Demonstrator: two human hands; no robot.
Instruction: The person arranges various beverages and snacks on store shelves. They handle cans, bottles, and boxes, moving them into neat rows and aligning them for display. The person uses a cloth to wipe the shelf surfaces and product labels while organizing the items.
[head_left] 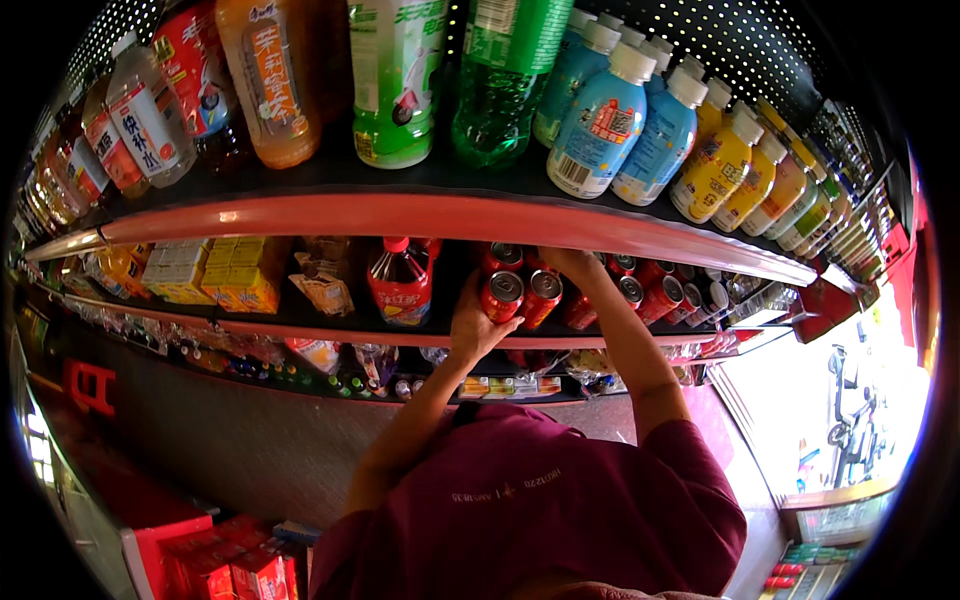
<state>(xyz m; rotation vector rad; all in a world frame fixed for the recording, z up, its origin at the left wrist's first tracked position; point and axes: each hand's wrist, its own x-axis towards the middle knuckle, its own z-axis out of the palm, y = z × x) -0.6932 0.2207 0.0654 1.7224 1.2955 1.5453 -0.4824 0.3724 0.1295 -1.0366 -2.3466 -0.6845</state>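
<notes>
My left hand (478, 328) is wrapped round the side of a red drink can (502, 294) at the front of the middle shelf, its thumb across the can's lower front. Touching that can on the right is a second red can (541, 296). Another red can (503, 256) stands behind them. My right hand (572, 262) reaches in among the cans under the red front edge of the upper shelf (440, 215); its fingers are hidden there. Left of my left hand stands a large bottle (401, 285) with a red cap and red label.
More red cans (660, 298) line the shelf to the right. Yellow cartons (240, 275) stand left. Above are large bottles, including a green one (505, 90), and small blue bottles (600, 125). Packets fill the lower shelf. Red boxes (262, 575) lie behind, lower left.
</notes>
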